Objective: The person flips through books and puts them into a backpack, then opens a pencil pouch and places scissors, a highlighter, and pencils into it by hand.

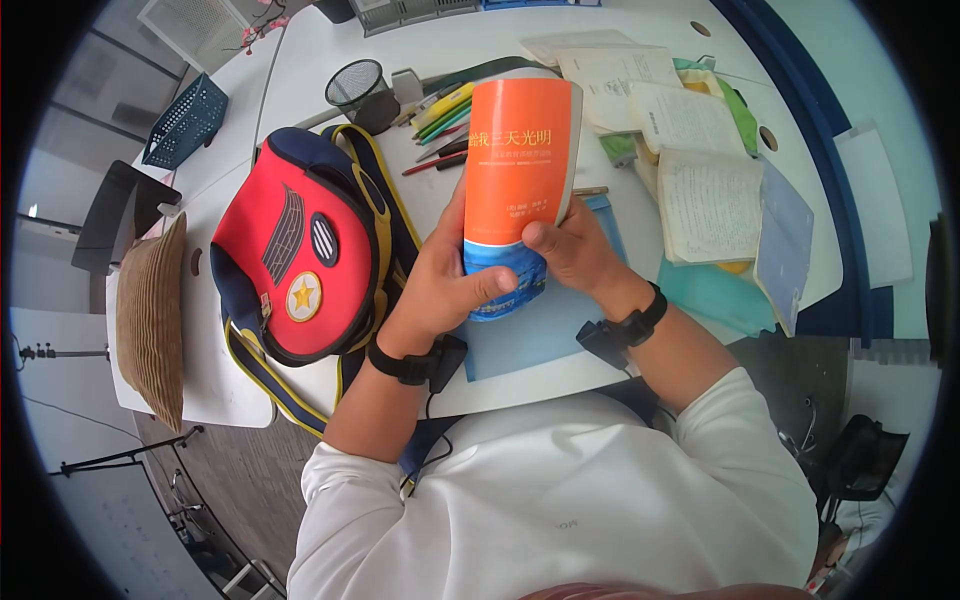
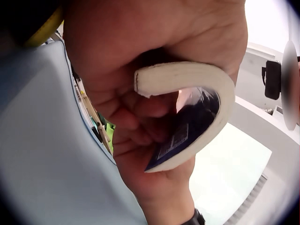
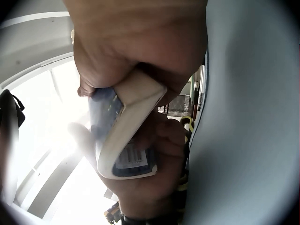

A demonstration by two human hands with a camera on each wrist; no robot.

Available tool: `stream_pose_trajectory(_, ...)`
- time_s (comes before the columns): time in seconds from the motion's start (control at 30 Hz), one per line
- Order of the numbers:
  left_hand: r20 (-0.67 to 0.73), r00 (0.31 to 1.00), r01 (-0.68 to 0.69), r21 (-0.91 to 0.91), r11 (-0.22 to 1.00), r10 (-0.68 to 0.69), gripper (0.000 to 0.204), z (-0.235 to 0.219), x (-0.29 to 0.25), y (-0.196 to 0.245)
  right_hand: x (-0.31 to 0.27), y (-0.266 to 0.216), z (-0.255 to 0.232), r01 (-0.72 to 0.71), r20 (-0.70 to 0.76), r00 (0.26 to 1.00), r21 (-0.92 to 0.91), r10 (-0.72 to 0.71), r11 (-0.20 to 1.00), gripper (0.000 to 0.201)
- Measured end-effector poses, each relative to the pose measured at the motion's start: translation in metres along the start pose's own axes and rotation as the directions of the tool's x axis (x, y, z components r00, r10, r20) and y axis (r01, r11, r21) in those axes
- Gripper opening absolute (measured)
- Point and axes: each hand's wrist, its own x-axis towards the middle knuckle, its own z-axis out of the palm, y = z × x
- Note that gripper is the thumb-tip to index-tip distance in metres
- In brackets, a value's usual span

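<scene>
A softcover book [image 1: 515,150] with an orange and blue cover is held up in front of the body, over the table. My left hand [image 1: 440,285] grips its left side, thumb across the blue lower part of the cover. On the other side my right hand [image 1: 585,255] holds it, thumb on the front near the right edge. Both wrist views show the book bent into a curve, its page edge [image 2: 222,96] turned toward the camera. Fingers of both hands wrap behind it, against the back cover with its white barcode label [image 3: 131,157]. Below the book lies a light-blue folder [image 1: 530,345].
A red and navy backpack [image 1: 300,230] stands left of the hands. Behind the book are scattered pens and pencils [image 1: 445,115] and a black mesh pen cup [image 1: 362,95]. Open notebooks [image 1: 710,205] are piled at the right. A blue basket [image 1: 185,125] and a brown cushion [image 1: 150,320] sit far left.
</scene>
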Motion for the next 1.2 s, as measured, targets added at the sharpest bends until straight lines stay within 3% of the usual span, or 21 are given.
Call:
stream_pose_trajectory(0.07,-0.027,0.997,0.068,-0.009,0.998,-0.068,0.118,0.003,0.001,0.008,-0.001,0.001,-0.002,0.025,0.0,1.0,-0.222,-0.026,0.975,0.066)
stream_pose_trajectory(0.2,-0.068,0.995,0.076,-0.028,0.997,-0.078,0.106,-0.003,-0.001,0.0,0.004,0.001,0.0,0.057,-0.044,0.997,-0.179,-0.066,0.982,0.069)
stream_pose_trajectory(0.27,-0.046,0.997,-0.035,0.436,0.899,0.061,0.093,-0.018,0.001,-0.008,0.005,0.004,-0.002,0.164,-0.09,0.973,-0.388,-0.214,0.907,0.072)
stream_pose_trajectory(0.3,-0.047,0.997,-0.033,0.435,0.9,0.059,0.093,-0.016,-0.001,-0.008,0.004,0.004,-0.001,0.162,-0.091,0.973,-0.387,-0.212,0.908,0.072)
stream_pose_trajectory(0.37,-0.063,0.997,0.052,0.284,0.957,-0.035,0.08,-0.007,-0.004,-0.006,0.001,0.003,0.001,0.075,-0.023,0.996,-0.196,-0.081,0.978,0.069)
stream_pose_trajectory(0.47,-0.118,0.986,0.134,0.158,0.978,-0.116,0.072,-0.003,-0.005,-0.008,0.001,0.002,0.0,0.028,-0.028,0.999,-0.146,-0.033,0.989,0.061)
stream_pose_trajectory(0.67,-0.107,0.986,0.135,0.099,0.986,-0.125,0.063,-0.003,-0.005,-0.006,0.001,0.002,0.006,0.01,-0.071,0.997,-0.155,-0.021,0.988,0.049)
stream_pose_trajectory(0.8,-0.105,0.987,0.14,0.159,0.977,-0.125,0.063,-0.009,-0.007,-0.01,0.001,0.003,0.005,0.04,-0.065,0.997,-0.166,-0.052,0.985,0.047)
stream_pose_trajectory(0.87,-0.072,0.975,0.206,-0.031,0.978,-0.208,0.067,-0.007,-0.005,-0.009,-0.001,0.001,-0.001,-0.047,-0.063,0.997,-0.186,0.036,0.981,0.051)
stream_pose_trajectory(0.9,-0.071,0.976,0.206,-0.023,0.978,-0.208,0.067,-0.008,-0.005,-0.011,-0.002,0.001,-0.001,-0.04,-0.062,0.998,-0.182,0.03,0.982,0.051)
stream_pose_trajectory(1.1,-0.051,0.988,0.137,-0.116,0.984,-0.144,0.08,-0.007,-0.003,-0.017,-0.003,0.001,0.001,-0.033,-0.102,0.994,-0.06,0.027,0.998,0.067)
stream_pose_trajectory(1.2,-0.106,0.989,0.089,-0.132,0.987,-0.103,0.087,-0.007,-0.001,-0.016,-0.005,0.0,0.002,-0.06,-0.11,0.992,0.084,0.069,0.995,0.071)
